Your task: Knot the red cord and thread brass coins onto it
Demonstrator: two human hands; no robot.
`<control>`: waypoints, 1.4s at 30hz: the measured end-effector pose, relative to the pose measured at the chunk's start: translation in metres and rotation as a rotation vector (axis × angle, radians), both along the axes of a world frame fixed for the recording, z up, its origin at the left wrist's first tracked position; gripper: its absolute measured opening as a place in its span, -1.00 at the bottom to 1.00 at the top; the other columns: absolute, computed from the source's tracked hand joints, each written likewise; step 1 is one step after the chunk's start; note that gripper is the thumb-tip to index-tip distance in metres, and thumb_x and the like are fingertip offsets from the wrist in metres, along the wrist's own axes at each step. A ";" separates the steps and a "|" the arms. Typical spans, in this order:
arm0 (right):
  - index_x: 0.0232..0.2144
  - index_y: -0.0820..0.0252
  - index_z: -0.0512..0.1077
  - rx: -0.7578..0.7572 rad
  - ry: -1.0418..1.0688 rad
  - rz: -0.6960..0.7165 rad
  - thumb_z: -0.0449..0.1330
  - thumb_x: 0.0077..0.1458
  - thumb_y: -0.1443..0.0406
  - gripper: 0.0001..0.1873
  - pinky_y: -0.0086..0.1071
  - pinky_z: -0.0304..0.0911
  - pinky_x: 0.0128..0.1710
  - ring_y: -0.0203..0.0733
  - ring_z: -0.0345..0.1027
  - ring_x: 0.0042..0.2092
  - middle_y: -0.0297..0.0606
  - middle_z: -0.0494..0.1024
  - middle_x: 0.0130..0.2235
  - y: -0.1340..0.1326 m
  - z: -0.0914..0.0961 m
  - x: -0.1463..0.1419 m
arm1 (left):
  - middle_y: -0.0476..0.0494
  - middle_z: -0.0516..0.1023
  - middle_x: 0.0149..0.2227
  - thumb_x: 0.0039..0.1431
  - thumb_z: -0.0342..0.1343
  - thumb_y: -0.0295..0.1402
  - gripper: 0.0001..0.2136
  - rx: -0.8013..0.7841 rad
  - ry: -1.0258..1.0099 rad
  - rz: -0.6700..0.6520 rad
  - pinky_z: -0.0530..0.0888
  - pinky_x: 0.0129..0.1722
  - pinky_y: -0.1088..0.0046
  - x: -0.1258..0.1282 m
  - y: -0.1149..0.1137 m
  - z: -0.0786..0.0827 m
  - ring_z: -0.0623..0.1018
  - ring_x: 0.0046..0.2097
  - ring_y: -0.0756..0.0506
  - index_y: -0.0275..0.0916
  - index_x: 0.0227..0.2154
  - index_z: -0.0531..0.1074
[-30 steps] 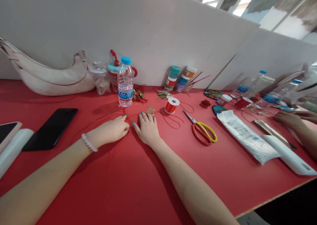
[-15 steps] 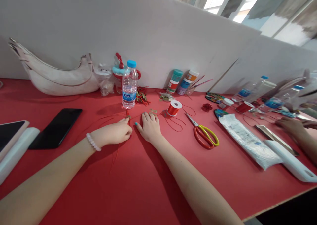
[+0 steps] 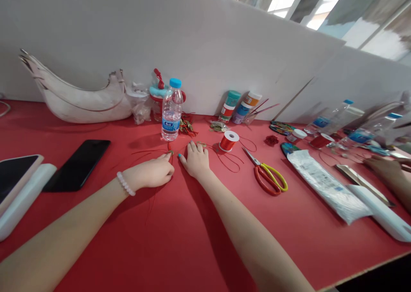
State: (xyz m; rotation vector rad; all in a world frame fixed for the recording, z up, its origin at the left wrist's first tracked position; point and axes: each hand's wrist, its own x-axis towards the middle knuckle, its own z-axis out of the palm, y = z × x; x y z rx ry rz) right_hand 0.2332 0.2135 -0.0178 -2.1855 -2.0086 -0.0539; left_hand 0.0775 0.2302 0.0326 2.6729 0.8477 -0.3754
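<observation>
My left hand (image 3: 154, 172), wearing a pale bead bracelet (image 3: 126, 183), has its index finger pressed on a red cord (image 3: 170, 146) with a small coin-like piece at the fingertip. Its other fingers are curled under, and thin cord ends trail out beneath them. Close by on the right, my right hand (image 3: 196, 160) lies palm down on the table with its fingers stretched out. Small brass-coloured coins (image 3: 201, 143) show at its fingertips, partly covered. A spool of red cord (image 3: 229, 141) stands just right of this hand, with loose cord (image 3: 229, 161) looping in front.
A water bottle (image 3: 172, 110) stands just beyond my left hand. Scissors (image 3: 268, 174), a plastic packet (image 3: 329, 185) and paint jars (image 3: 231, 105) are to the right. On the left lie a phone (image 3: 78, 164) and a white bag (image 3: 83, 99). Another person's hand (image 3: 385, 168) is at far right.
The view has shifted slightly, so everything sits a little further right. My right fingers have slid a bit over the coins, hiding more of them. My left hand keeps its place at the cord.
</observation>
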 end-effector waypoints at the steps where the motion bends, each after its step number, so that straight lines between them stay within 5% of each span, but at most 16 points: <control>1: 0.15 0.41 0.15 0.001 0.011 -0.005 -0.09 0.18 0.06 -0.36 -0.09 -0.01 0.03 0.09 0.01 0.15 0.00 0.16 0.22 -0.001 -0.001 0.000 | -0.26 0.52 -0.08 0.15 -0.08 -0.48 -0.79 -0.005 -0.007 0.004 0.16 0.14 0.27 -0.001 0.000 0.000 0.04 0.28 -0.19 -0.26 -0.55 0.38; 7: 0.17 0.38 0.13 0.038 0.063 -0.038 -0.08 0.18 0.11 -0.39 -0.10 -0.08 0.08 0.07 -0.04 0.18 -0.04 0.14 0.23 -0.004 -0.007 0.001 | -0.21 0.55 -0.19 0.15 -0.02 -0.37 -0.82 -0.034 -0.091 0.008 0.27 0.01 0.35 -0.006 0.001 0.002 0.24 0.19 -0.21 -0.23 -0.50 0.42; 15: 0.14 0.24 0.17 0.089 0.065 0.087 -0.03 0.15 0.22 -0.49 -0.03 -0.07 0.07 0.07 -0.04 0.17 -0.09 0.17 0.21 -0.019 0.003 -0.007 | -0.18 0.52 -0.30 0.15 -0.08 -0.37 -0.80 0.086 -0.001 0.032 0.35 -0.28 0.39 -0.014 -0.004 0.022 0.51 -0.29 -0.13 -0.26 -0.45 0.43; 22: 0.04 0.12 0.28 0.082 0.100 0.353 -0.03 0.17 0.23 -0.61 -0.10 -0.02 0.03 -0.04 0.02 0.13 -0.21 0.28 0.15 -0.039 0.008 -0.021 | -0.39 0.44 -0.16 0.14 -0.13 -0.50 -0.77 0.436 0.088 0.311 0.40 -0.33 0.32 -0.027 0.019 0.016 0.51 -0.17 -0.27 -0.40 -0.21 0.38; 28: -0.08 0.16 0.36 0.097 0.070 0.381 0.05 0.12 0.27 -0.70 -0.16 0.00 0.00 -0.02 0.01 0.11 -0.19 0.29 0.12 -0.049 0.008 -0.018 | -0.49 0.46 -0.22 0.11 -0.10 -0.51 -0.77 0.399 0.171 0.345 0.44 -0.35 0.25 -0.030 0.029 0.002 0.53 -0.20 -0.34 -0.48 -0.25 0.42; 36: -0.19 0.17 0.36 0.073 -0.094 0.675 0.00 0.16 0.40 -0.79 -0.29 0.07 -0.24 -0.14 0.16 -0.15 -0.21 0.41 -0.19 -0.048 0.024 -0.043 | -0.49 0.49 -0.16 0.10 -0.06 -0.50 -0.74 0.355 0.217 0.382 0.45 -0.29 0.23 -0.033 0.034 0.004 0.52 -0.13 -0.33 -0.44 -0.16 0.39; 42: -0.23 0.23 0.33 0.008 -0.133 0.602 -0.07 0.19 0.42 -0.81 -0.29 0.11 -0.27 -0.13 0.20 -0.19 -0.17 0.40 -0.22 -0.047 0.021 -0.058 | -0.50 0.54 -0.25 0.07 -0.09 -0.56 -0.78 0.318 0.244 0.433 0.43 -0.33 0.28 -0.034 0.032 0.009 0.55 -0.20 -0.30 -0.43 -0.31 0.45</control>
